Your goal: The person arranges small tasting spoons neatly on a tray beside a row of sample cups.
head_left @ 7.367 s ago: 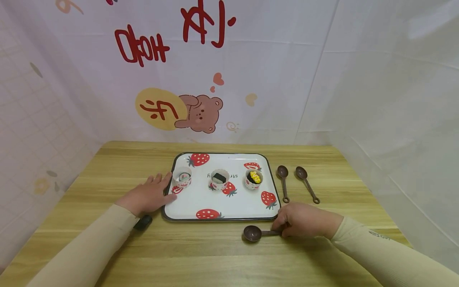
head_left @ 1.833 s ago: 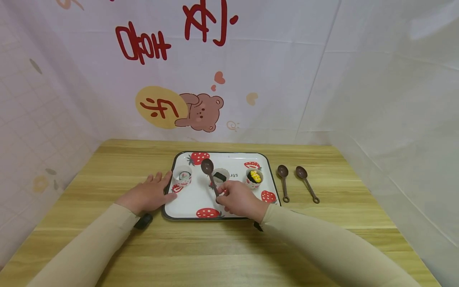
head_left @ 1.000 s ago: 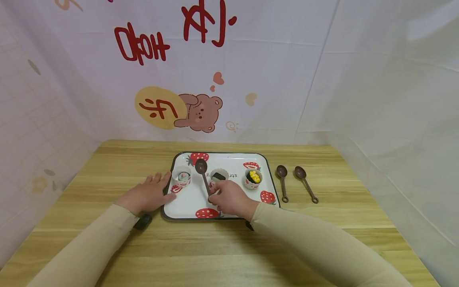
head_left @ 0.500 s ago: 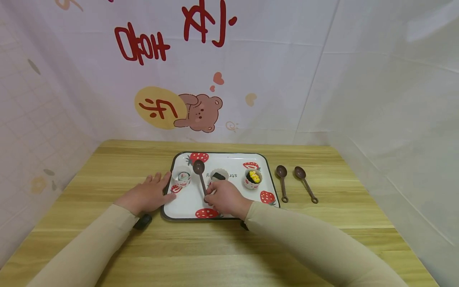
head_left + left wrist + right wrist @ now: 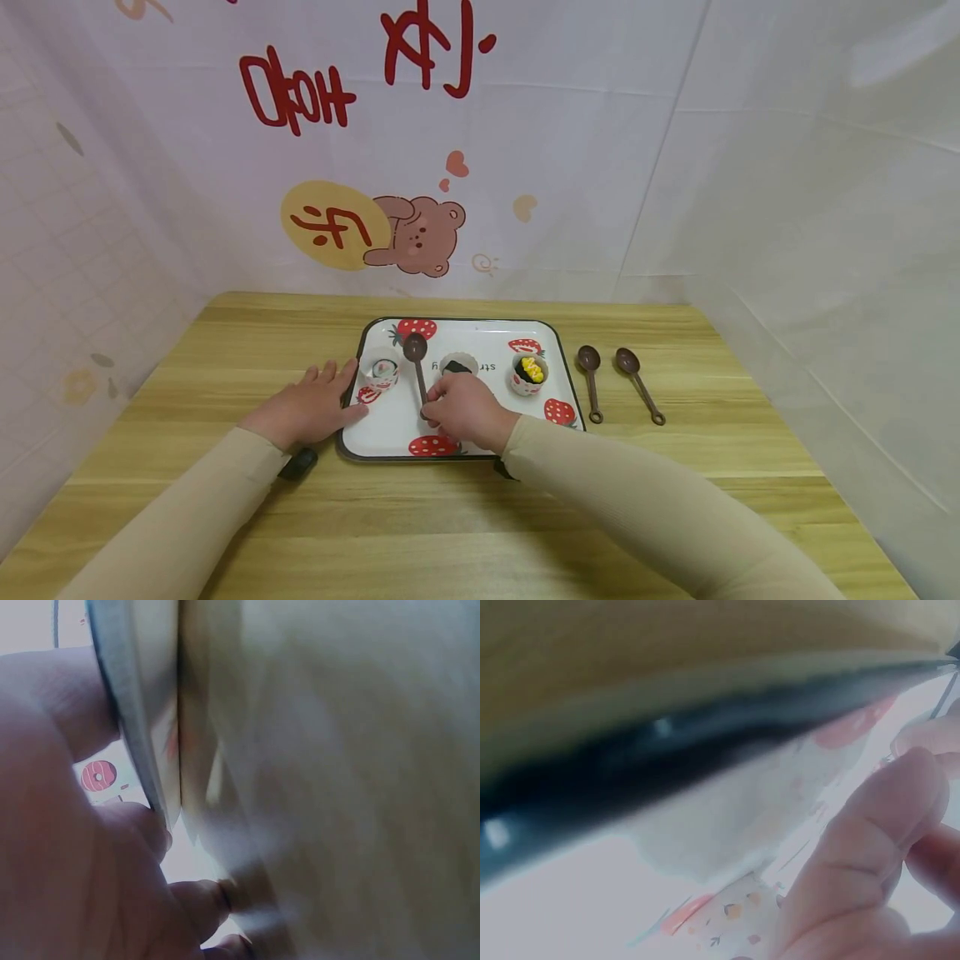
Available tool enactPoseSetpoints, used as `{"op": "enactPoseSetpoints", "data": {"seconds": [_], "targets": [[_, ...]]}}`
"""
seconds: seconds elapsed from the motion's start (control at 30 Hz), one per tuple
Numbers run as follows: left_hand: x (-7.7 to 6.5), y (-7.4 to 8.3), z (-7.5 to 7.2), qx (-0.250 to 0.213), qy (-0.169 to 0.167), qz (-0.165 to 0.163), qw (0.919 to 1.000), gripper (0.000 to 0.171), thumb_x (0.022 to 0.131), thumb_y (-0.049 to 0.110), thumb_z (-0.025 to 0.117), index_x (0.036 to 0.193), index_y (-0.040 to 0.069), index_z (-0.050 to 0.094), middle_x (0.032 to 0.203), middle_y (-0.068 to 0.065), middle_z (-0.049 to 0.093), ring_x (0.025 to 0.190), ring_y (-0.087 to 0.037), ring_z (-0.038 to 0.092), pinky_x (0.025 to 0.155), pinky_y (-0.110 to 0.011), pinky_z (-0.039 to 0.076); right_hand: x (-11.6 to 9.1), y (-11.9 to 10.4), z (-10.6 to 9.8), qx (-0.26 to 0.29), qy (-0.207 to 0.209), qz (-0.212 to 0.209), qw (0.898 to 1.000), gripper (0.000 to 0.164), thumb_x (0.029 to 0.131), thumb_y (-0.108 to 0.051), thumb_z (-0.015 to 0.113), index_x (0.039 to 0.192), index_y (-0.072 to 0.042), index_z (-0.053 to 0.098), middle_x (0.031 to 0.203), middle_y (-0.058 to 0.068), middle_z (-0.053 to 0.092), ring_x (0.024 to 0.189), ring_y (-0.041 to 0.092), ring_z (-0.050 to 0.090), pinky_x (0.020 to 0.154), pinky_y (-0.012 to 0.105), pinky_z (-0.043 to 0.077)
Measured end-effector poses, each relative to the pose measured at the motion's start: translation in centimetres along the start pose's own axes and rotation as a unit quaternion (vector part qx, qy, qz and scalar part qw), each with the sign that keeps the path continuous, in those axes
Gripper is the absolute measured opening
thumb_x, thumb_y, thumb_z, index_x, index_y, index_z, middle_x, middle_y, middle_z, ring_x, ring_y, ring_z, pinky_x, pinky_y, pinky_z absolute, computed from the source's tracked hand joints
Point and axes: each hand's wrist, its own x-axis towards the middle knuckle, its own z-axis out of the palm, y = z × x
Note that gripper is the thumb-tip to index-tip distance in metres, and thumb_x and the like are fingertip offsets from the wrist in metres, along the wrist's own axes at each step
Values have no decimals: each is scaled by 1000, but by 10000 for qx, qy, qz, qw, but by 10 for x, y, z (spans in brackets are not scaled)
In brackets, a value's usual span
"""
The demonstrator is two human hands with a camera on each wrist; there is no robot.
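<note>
Right hand (image 5: pixel 463 410) pinches the handle of a brown spoon (image 5: pixel 416 360) over the strawberry tray (image 5: pixel 495 433); spoon bowl sits between the left paper cup (image 5: pixel 382 372) and middle cup (image 5: pixel 458 365). Left hand (image 5: pixel 307 408) lies flat, fingers relaxed, against the tray's left edge.
</note>
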Motion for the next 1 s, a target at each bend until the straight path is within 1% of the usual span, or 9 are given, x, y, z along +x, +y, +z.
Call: {"op": "enactPoseSetpoints", "data": {"seconds": [0.13, 0.5, 0.7, 1.0], "targets": [[0, -1, 0, 9, -16, -15, 10000, 98, 101, 64, 56, 167, 2, 20, 168, -39, 17, 153, -66, 15, 117, -77, 30, 1, -2, 1, 14, -5, 138, 9999, 6, 98, -14, 74, 95, -9, 72, 80, 6, 75, 59, 15, 60, 52, 22, 50], [1, -1, 0, -1, -2, -47, 10000, 98, 101, 65, 53, 168, 2, 19, 168, -39, 16, 153, -65, 14, 118, -78, 26, 4, -3, 3, 422, -135, 356, 9984, 9, 98, -14, 75, 92, -7, 73, 80, 8, 74, 62, 17, 63, 56, 26, 56], [0, -1, 1, 28, 7, -25, 10000, 99, 101, 66, 53, 168, 2, 19, 168, -39, 17, 153, -66, 15, 117, -78, 27, 3, -6, 4, 408, -167, 430, 9981, 9, 97, -15, 76, 93, -7, 75, 79, 7, 74, 63, 17, 64, 60, 28, 59], [1, -1, 1, 60, 44, 74, 9999, 96, 102, 63, 53, 167, 1, 19, 168, -40, 17, 153, -65, 15, 119, -75, 29, 3, -5, 7, 336, -291, 330, 9985, 13, 98, -15, 74, 90, -6, 77, 76, 7, 73, 59, 15, 61, 52, 23, 54]]}}
